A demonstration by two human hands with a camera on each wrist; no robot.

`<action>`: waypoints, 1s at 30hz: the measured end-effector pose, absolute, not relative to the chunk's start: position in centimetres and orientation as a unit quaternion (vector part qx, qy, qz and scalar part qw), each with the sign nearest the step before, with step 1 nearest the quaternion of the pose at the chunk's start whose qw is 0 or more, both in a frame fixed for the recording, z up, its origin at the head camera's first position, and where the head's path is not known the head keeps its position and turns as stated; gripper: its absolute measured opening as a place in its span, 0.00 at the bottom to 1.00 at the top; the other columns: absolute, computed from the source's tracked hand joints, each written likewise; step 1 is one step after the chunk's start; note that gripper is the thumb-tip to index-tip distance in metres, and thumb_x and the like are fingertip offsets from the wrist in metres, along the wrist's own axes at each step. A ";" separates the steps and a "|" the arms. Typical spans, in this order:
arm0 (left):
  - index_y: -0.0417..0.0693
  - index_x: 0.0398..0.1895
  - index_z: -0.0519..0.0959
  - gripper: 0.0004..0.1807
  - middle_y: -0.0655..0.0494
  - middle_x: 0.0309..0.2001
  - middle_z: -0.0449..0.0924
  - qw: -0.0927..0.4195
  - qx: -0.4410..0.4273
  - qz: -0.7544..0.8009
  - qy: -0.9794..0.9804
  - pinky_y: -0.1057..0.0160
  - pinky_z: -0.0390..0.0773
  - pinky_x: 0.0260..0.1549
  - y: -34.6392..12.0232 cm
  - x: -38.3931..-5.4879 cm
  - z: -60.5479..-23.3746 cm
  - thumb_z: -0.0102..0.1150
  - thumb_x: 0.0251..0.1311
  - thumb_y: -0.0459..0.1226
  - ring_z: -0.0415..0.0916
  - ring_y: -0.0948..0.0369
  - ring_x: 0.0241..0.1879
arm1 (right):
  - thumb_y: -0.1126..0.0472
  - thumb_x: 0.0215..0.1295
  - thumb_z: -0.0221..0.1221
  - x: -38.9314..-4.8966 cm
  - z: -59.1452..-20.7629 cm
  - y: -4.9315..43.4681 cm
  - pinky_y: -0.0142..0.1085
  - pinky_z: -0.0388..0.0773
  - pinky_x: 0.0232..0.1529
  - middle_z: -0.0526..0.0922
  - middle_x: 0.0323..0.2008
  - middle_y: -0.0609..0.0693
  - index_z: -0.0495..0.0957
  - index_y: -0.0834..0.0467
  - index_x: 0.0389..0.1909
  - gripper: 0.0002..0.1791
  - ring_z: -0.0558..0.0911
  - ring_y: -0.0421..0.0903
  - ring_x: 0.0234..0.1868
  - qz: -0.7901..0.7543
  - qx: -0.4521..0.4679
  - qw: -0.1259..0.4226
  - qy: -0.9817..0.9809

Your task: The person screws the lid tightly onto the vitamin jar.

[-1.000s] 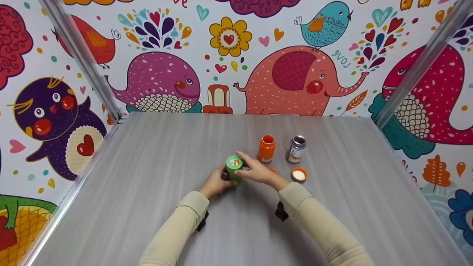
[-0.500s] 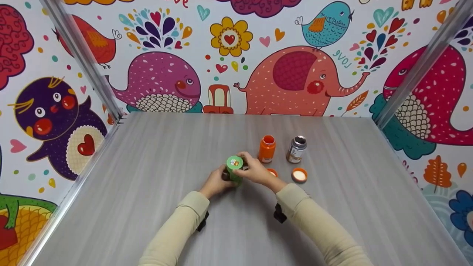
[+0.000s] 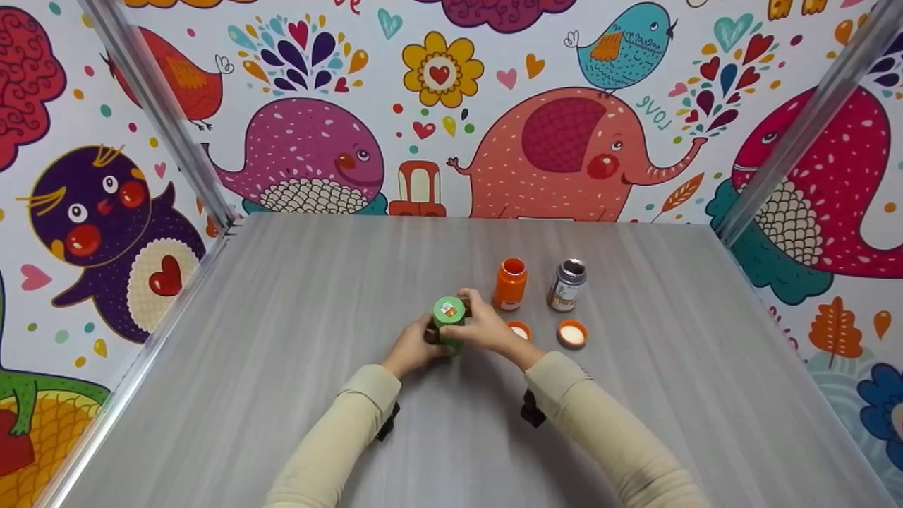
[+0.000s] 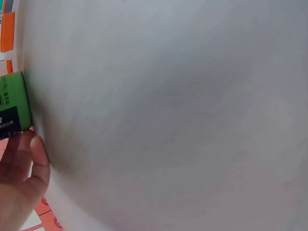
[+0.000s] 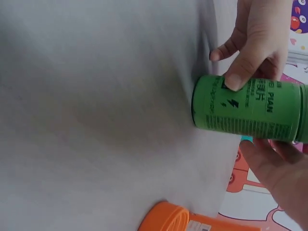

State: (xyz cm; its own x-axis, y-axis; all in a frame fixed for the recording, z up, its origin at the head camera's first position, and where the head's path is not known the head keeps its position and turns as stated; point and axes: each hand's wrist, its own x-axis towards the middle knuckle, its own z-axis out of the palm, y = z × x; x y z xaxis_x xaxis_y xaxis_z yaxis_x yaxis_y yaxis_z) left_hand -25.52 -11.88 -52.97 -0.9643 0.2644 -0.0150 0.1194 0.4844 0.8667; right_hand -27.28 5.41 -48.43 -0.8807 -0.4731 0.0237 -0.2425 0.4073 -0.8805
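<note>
A green bottle (image 5: 245,106) stands upright on the grey table, its green lid (image 3: 449,310) on top with a small picture sticker. My left hand (image 3: 410,348) holds the bottle's body from the left; its thumb lies along the label in the right wrist view. From the right, my right hand (image 3: 494,329) grips the lid between thumb and fingers. Only part of the bottle and a hand show at the left edge of the left wrist view.
Right of the hands stand an uncapped orange bottle (image 3: 510,284) and an uncapped grey bottle (image 3: 567,286). One orange lid (image 3: 572,334) lies inner side up before the grey bottle. Another orange lid (image 3: 520,330) lies partly hidden behind my right hand.
The sticker on the green lid has turned, and my right hand's fingers have shifted slightly around it. My left hand stays in place on the bottle.
</note>
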 end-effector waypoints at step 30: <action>0.38 0.59 0.66 0.33 0.44 0.47 0.75 0.077 0.115 0.507 0.851 0.55 0.74 0.46 -11.8 -25.5 -52.9 0.67 0.48 0.35 0.75 0.52 0.46 | 0.57 0.52 0.66 -27.1 -49.1 4.9 0.42 0.72 0.50 0.75 0.44 0.55 0.63 0.61 0.44 0.25 0.74 0.49 0.47 -0.505 -0.196 0.062 0.838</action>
State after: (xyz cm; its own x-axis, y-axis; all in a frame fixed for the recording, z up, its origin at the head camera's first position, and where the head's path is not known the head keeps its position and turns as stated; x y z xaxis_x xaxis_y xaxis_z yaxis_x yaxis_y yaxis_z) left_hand -25.54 -11.81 -52.92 -0.9615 0.2744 -0.0146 0.1180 0.4602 0.8799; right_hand -27.13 4.85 -49.06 -0.9157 -0.3910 0.0930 -0.2647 0.4125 -0.8717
